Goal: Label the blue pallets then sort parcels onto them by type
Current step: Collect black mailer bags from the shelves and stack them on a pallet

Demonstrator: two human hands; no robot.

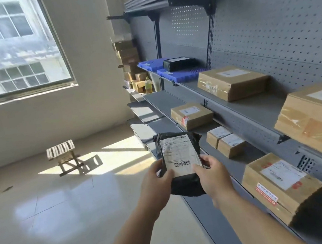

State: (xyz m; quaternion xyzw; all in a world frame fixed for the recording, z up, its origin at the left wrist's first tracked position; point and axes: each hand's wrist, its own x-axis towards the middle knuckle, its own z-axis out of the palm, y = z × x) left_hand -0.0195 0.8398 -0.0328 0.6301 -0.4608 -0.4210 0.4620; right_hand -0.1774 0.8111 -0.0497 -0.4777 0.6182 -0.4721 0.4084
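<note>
1. Curled round its lower end, our left grip [156, 180] and right grip [212, 173] held the black parcel [178, 156] beside the shelving [159, 103] edge.
2. Sorting, we judged; next it needed the blue pallets [179, 75] at the shelving's far end.

Black mailer [185, 186] between the fingers [164, 175]: thin plastic film, wrinkled, slight sheen; white paper label [178, 156] on it, matt. Cardboard boxes [192, 115] right of the fingers: brown, matt, strips of glossy clear tape. Shelving [159, 101] beyond the fingers: grey painted metal, matt, perforated back panel. Blue pallets [182, 75] further off past the fingers: moulded plastic, gridded top. Floor [66, 216] left of the fingers: smooth glossy tile. Stool [64, 155] there: wood frame.
</note>
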